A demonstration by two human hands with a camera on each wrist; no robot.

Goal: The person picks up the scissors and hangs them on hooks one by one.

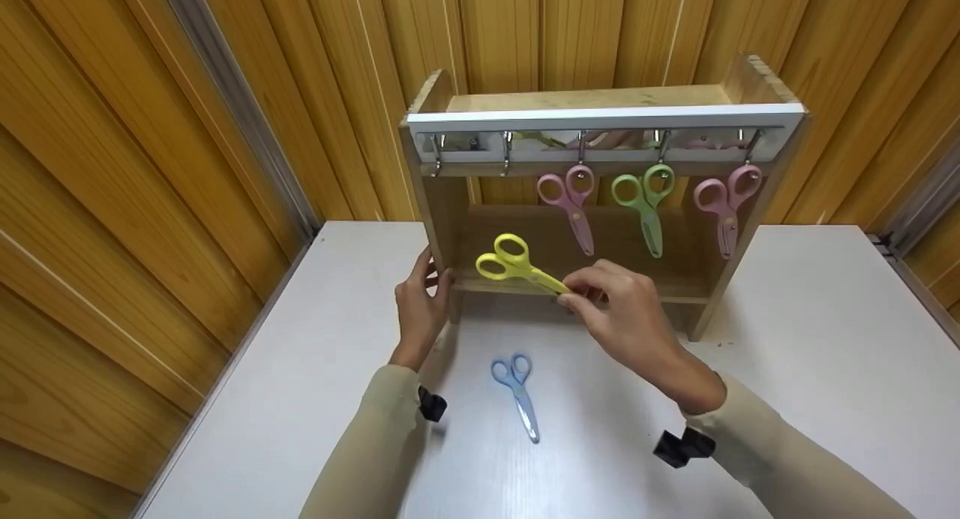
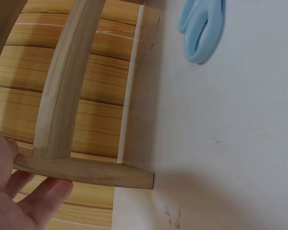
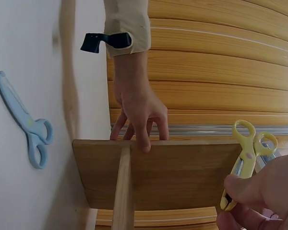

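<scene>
My right hand (image 1: 626,316) pinches yellow scissors (image 1: 517,264) by the blade end, handle loops pointing up and left, in front of a wooden rack (image 1: 570,290). With thumb and fingers on either side, my left hand (image 1: 421,309) grips the rack's left side panel near its lower shelf. Light blue scissors (image 1: 516,384) lie on the white table between my forearms, loops toward the rack. From the rack's hook rail hang pink scissors (image 1: 576,211), green scissors (image 1: 649,211) and a second pink pair (image 1: 726,211) at the right end.
Two hooks at the rail's left, including one hook (image 1: 507,155), hold nothing. The rack stands at the back of the white table (image 1: 315,399). Behind it rises a wood-plank wall (image 1: 585,39), with another on the left.
</scene>
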